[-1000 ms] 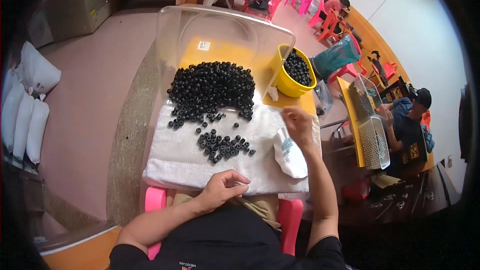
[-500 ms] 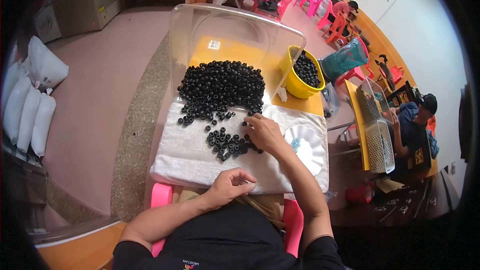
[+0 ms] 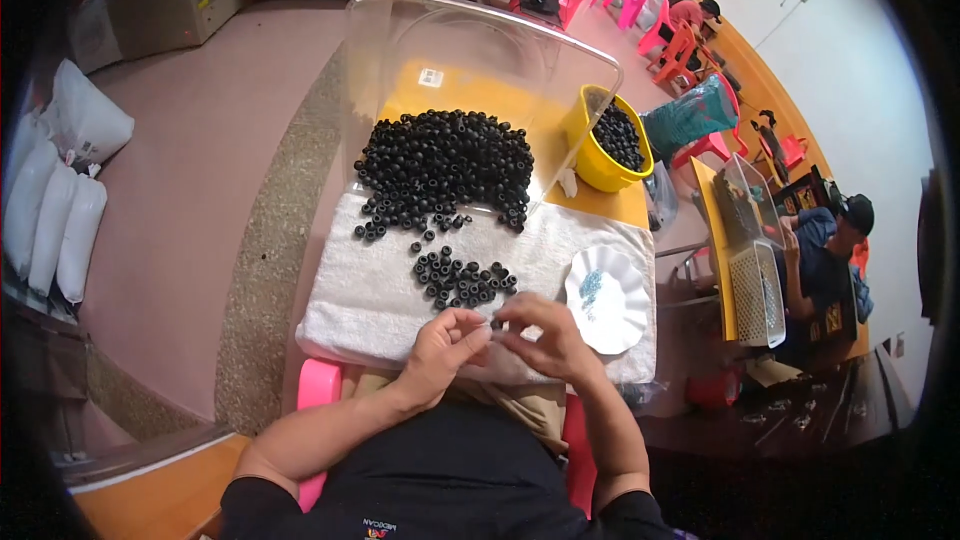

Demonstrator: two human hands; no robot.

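Over the near edge of a white towel (image 3: 345, 315), my two hands meet fingertip to fingertip. Between finger and thumb my right hand (image 3: 550, 340) pinches a small black round piece (image 3: 496, 323), partly hidden. My left hand (image 3: 445, 352) is closed in a pinch beside it; whatever it holds is too small to make out. Just beyond my fingers lies a loose group of black bead-like pieces with holes (image 3: 462, 280). A larger heap of them (image 3: 445, 160) spills from a clear plastic tub (image 3: 500, 15) onto the towel.
Right of my hands, a white scalloped dish (image 3: 625, 305) holds small bluish bits. A yellow tub (image 3: 625, 180) of black pieces stands at the far right. White sacks (image 3: 80, 230) lean at the left. A co-worker (image 3: 835, 250) sits at the right, beside a white perforated basket (image 3: 757, 295).
My right hand has come back from the edge of the loose group to my left hand, bringing a black piece. The left fingers have closed into a pinch.
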